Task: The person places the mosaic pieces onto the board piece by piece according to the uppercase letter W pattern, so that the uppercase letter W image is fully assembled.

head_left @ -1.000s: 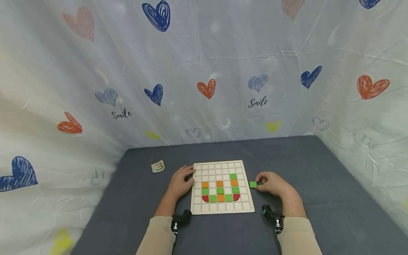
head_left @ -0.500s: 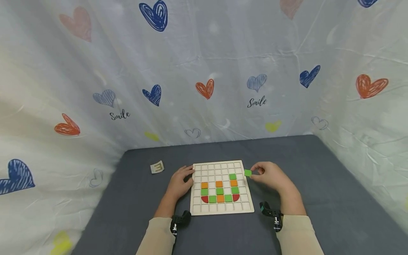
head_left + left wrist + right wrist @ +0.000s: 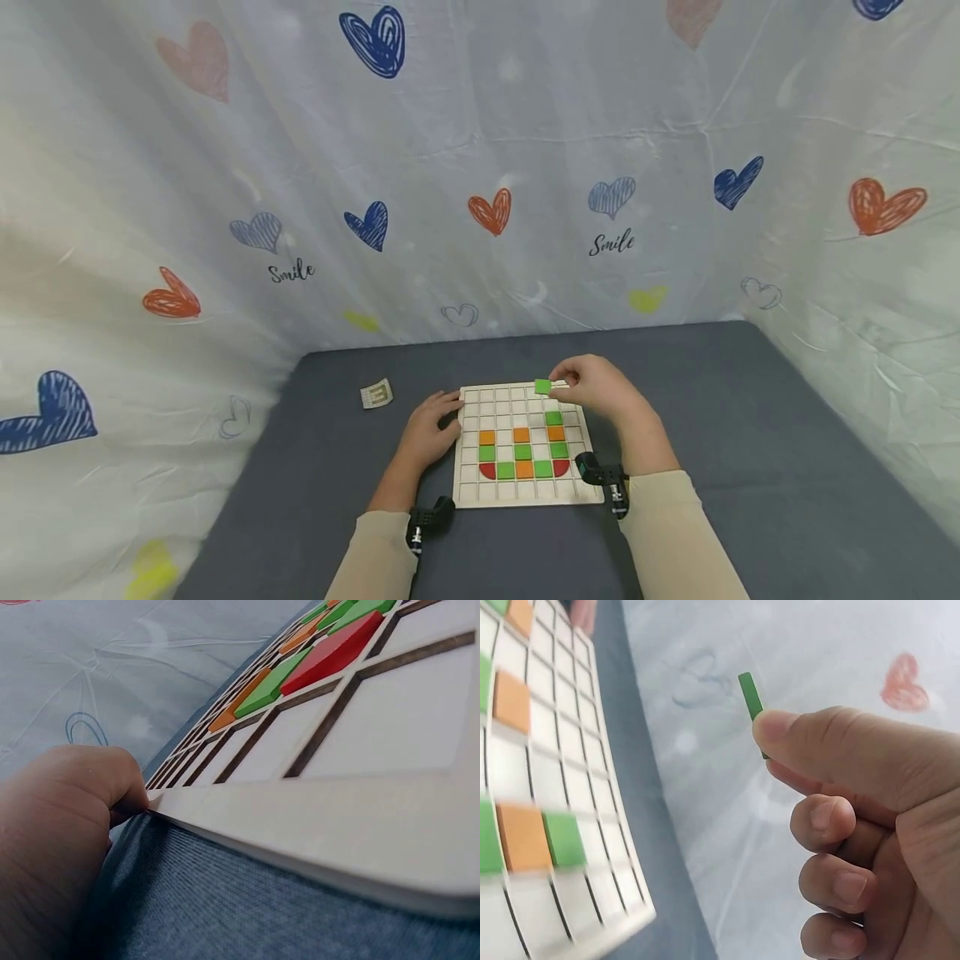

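A pale wooden grid board [image 3: 506, 492] lies on the dark table, bearing green, orange and red tiles in a U-like pattern with a middle column. My right hand [image 3: 597, 388] pinches a green square tile [image 3: 542, 387] between thumb and index finger, held up near the board's far edge. In the right wrist view that tile [image 3: 748, 691] is seen edge-on, and the other fingers curl toward the palm. Against the board's left edge rests my left hand [image 3: 430, 431], its fingers lying along the side. The left wrist view shows the left hand [image 3: 71, 825] touching the board's rim.
A small printed square [image 3: 377, 393] lies on the table [image 3: 337, 467] to the left of the board. A white curtain [image 3: 420, 125] with printed hearts surrounds the table's back and sides.
My right hand has carried the green tile from the board's right side up and leftward to its far edge. The left hand stays at the board's left edge.
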`<action>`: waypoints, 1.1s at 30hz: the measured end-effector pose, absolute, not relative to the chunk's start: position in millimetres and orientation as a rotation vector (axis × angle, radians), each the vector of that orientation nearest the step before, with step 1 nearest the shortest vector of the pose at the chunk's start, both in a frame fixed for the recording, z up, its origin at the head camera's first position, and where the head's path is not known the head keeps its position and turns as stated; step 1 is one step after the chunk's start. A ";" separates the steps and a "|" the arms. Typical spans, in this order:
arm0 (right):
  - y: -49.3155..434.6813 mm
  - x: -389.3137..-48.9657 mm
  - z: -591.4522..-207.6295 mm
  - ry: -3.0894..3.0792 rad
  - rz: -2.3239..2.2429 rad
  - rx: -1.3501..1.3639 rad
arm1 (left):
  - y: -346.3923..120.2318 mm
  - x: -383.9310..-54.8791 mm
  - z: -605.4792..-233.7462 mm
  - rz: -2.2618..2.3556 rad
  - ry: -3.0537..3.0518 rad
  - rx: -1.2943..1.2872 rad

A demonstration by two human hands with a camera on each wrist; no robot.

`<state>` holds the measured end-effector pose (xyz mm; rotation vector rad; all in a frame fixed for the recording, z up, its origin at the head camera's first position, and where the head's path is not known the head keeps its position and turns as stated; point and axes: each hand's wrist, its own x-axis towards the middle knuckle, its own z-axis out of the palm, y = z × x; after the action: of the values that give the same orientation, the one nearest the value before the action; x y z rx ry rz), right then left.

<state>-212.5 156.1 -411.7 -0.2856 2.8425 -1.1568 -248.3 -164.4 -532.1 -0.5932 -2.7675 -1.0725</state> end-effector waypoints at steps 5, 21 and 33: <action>130.4 -220.4 -416.5 2.820 -1.163 -0.299 | -165.5 -247.6 -531.9 -1.078 -2.772 -0.570; 67.8 -239.5 -446.1 2.824 -0.859 -0.338 | -165.2 -251.9 -530.7 -1.042 -2.785 -0.575; 52.7 -243.7 -456.9 2.804 -0.743 -0.330 | -165.5 -250.9 -528.9 -1.064 -2.781 -0.569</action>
<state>-243.7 52.7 -456.9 -0.3301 2.8037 -0.7428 -250.9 -165.5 -528.9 -0.5686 -2.7814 -1.0641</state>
